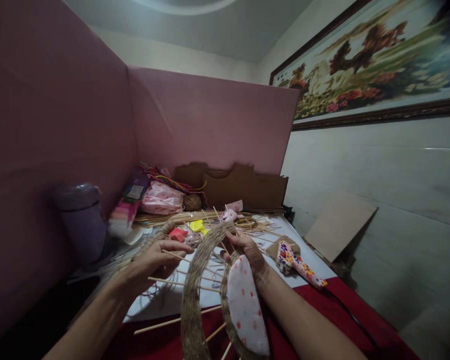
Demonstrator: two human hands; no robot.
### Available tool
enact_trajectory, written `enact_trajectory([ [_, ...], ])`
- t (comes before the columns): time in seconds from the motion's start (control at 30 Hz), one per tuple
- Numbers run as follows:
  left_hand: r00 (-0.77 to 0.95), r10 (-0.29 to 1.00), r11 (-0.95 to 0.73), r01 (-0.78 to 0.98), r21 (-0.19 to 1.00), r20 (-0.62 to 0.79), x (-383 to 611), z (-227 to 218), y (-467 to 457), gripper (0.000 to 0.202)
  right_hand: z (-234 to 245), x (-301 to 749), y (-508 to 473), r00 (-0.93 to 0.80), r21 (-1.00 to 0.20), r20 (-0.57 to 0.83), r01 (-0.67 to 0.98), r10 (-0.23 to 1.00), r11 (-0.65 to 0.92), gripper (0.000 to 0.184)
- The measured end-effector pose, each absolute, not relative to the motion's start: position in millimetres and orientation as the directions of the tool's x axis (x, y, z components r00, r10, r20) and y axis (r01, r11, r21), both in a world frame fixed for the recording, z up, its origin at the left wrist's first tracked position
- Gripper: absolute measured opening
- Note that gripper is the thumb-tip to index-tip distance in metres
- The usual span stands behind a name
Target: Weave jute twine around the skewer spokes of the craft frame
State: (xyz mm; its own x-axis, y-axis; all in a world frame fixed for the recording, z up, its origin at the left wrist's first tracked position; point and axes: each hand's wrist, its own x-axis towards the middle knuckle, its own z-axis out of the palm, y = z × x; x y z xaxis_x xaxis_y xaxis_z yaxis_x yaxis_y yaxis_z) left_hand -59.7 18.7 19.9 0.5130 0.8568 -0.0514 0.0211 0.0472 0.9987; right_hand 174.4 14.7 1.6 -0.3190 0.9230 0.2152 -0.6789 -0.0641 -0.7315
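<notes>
I hold a jute-wrapped curved frame with thin wooden skewers running across it like spokes. A white dotted fabric pad sits in the frame's right half. My left hand is closed around skewers and rope at the frame's left side. Over the top of the arch, near the pad's upper edge, my right hand grips with its fingers curled.
A flowered glue gun lies on the white sheet to the right, its cord trailing over red cloth. At the back stand a bundle of sticks, a twine ball, pink fabric, cardboard pieces and a purple cup. Pink partitions close the left.
</notes>
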Motion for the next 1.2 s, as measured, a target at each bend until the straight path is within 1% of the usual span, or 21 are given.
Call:
enact_trajectory([
  [0.2,0.481,0.875,-0.049,0.002,0.999,0.042,-51.4,26.0,10.3,0.026,0.5,176.4,16.1,-0.265,-0.718,0.210,-0.696,0.941,-0.036,0.020],
  [0.33,0.512,0.858,-0.071,0.049,0.996,0.036,-56.8,23.6,13.9,0.026,1.2,178.2,17.1,-0.219,-0.711,0.171,-0.702,0.961,-0.034,0.022],
  [0.4,0.524,0.851,-0.064,0.061,0.996,0.023,-59.9,24.2,14.0,0.023,1.9,179.2,17.0,-0.205,-0.709,0.163,-0.705,0.965,-0.030,0.023],
  [0.5,0.512,0.858,-0.037,0.011,0.999,0.026,-62.5,28.2,12.0,0.021,2.6,180.5,16.7,-0.212,-0.721,0.169,-0.692,0.963,-0.026,0.023],
  [0.67,0.535,0.845,0.040,-0.023,0.999,-0.021,-60.9,34.2,9.7,0.033,2.6,182.1,17.6,-0.229,-0.762,0.188,-0.648,0.955,-0.005,0.021],
  [0.73,0.533,0.846,0.026,-0.025,0.999,-0.008,-60.9,33.3,10.5,0.034,2.4,182.9,18.6,-0.235,-0.766,0.196,-0.643,0.952,-0.001,0.020],
  [0.83,0.518,0.854,-0.054,-0.008,0.999,0.050,-62.4,30.4,12.7,0.032,2.0,184.3,20.5,-0.253,-0.779,0.205,-0.627,0.946,0.001,0.019],
  [0.93,0.475,0.871,-0.189,0.084,0.978,0.127,-63.1,29.8,14.7,0.028,1.1,185.1,22.2,-0.240,-0.787,0.210,-0.617,0.948,0.018,0.020],
  [1.07,0.432,0.864,-0.374,0.209,0.904,0.257,-60.8,31.7,16.6,0.019,0.2,185.7,23.4,-0.222,-0.791,0.203,-0.611,0.954,0.026,0.019],
  [1.2,0.381,0.839,-0.509,0.294,0.809,0.389,-59.2,31.2,16.2,0.021,-0.4,186.9,25.7,-0.221,-0.790,0.198,-0.612,0.955,0.022,0.020],
])
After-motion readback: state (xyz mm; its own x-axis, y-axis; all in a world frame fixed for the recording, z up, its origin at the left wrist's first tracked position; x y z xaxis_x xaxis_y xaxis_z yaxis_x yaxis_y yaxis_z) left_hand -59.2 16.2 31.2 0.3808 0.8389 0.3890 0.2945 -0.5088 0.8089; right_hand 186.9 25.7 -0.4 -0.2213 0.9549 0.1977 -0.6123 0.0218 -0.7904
